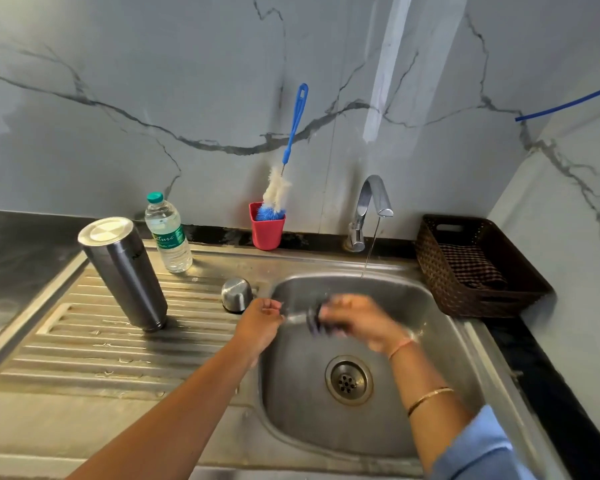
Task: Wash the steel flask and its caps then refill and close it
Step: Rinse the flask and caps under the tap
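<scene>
A bare left forearm [174, 407] is stretched over the ribbed steel draining board [84, 341], where the tall cylindrical steel flask [125, 271] is stood beside a small domed steel cap [236, 294]. Over the basin [291, 410], the left hand [260, 323] is curled, its hold unclear; a blurred dark ribbed cap [314, 320] is gripped by the right hand [361, 323].

Over the sink [291, 403], the right hand [361, 323] grips a blurred dark cap [317, 322]. The left hand [260, 322] curls just beside it, contact unclear. The tap [371, 202] runs thinly. The flask [125, 271] and steel cap [236, 294] stand on the drainboard [84, 358].
</scene>
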### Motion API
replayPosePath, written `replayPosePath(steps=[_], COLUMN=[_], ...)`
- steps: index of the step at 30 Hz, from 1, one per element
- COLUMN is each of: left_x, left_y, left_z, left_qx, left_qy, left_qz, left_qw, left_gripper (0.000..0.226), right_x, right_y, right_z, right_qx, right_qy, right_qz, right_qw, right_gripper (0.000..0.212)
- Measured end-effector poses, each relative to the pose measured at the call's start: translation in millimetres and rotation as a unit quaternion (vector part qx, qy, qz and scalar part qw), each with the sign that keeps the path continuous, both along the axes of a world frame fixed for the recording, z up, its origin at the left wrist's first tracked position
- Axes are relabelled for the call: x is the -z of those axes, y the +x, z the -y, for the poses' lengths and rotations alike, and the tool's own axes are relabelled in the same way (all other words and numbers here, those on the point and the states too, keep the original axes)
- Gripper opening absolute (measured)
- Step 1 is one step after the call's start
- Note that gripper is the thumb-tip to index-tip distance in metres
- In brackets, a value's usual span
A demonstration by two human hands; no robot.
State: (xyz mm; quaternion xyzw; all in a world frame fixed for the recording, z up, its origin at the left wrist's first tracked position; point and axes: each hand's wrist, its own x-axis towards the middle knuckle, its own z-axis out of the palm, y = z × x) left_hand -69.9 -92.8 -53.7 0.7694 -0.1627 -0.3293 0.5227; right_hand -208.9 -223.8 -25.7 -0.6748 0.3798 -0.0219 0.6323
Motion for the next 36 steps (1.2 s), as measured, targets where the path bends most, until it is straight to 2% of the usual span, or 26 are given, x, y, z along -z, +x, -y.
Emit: replayPosePath(steps=[1,2,3,5,6,9,11,17,19,24,31,36], left_x=[2.4,5.2,7.8,12.8,17.0,25.8,25.2,23.6,27.3,31.8,39.6,46.6], left_y=[3.4,5.8,8.4,8.7,8.6,6.5,4.9,20.7,29.2,53.0,73.2,81.3], left_z=[-4.1,-8.9,-14.9,-29.0,-36.6,-56.6,-65.0,-78.8,-88.0,-101.9,-98.0,-90.6], left_qx=[0.011,0.031,0.056,0.115,0.136,0.141,0.141,0.083,0.059,-0.029,-0.129,-0.142], left_qy=[0.007,0.020,0.034,0.064,0.078,0.083,0.069,0.022,0.022,0.057,0.081,0.070], left_qz=[0.023,0.047,0.073,0.121,0.147,0.222,0.255,0.293,0.292,0.266,0.242,0.240], left_qw=[1.000,0.998,0.995,0.984,0.977,0.961,0.954,0.952,0.954,0.962,0.958,0.958], left_gripper=[0.019,0.022,0.025,0.042,0.053,0.081,0.086,0.066,0.060,0.056,0.064,0.056], right_x=[18.8,32.7,38.2,36.4,30.7,14.2,7.3,8.0,12.5,16.5,23.4,32.4], right_y=[0.6,0.4,2.8,12.0,18.0,38.2,51.6,86.9,97.1,110.1,125.2,137.2], right_z=[-4.4,-10.4,-17.5,-31.3,-39.6,-62.6,-77.7,-115.8,-123.9,-122.2,-94.3,-80.1], right_qx=[-0.034,-0.040,-0.027,-0.013,-0.013,-0.033,-0.056,-0.074,-0.104,-0.120,-0.033,-0.019], right_qy=[-0.155,-0.258,-0.287,-0.256,-0.268,-0.298,-0.302,-0.347,-0.357,-0.294,-0.318,-0.322], right_qz=[-0.148,-0.234,-0.246,-0.171,-0.154,-0.116,-0.099,-0.059,-0.048,-0.002,0.005,0.014], right_qw=[0.976,0.937,0.926,0.951,0.951,0.947,0.947,0.933,0.927,0.948,0.948,0.946], right_gripper=[0.023,0.026,0.032,0.048,0.052,0.052,0.050,0.041,0.044,0.058,0.023,0.014])
